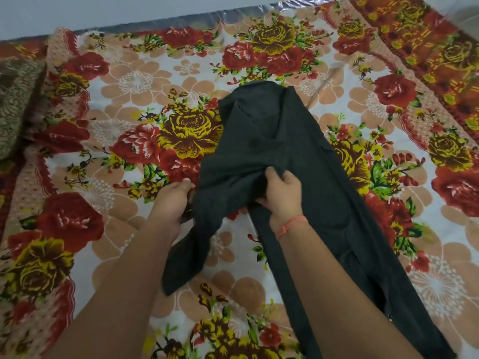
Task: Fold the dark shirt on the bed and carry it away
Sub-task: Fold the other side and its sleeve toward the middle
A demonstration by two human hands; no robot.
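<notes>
The dark grey shirt (pixel 274 141) lies lengthwise on the bed, collar at the far end, its body running toward the near right. My left hand (pixel 172 200) grips the shirt's left edge, from which a sleeve hangs down toward me. My right hand (pixel 281 193), with an orange thread at the wrist, pinches a bunch of fabric at the shirt's middle. Both forearms reach in from the bottom of the view.
The bed is covered by a floral sheet (pixel 124 99) with red and yellow roses. A brown patterned pillow (pixel 15 104) lies at the far left. A pale wall (pixel 77 11) runs along the bed's far edge.
</notes>
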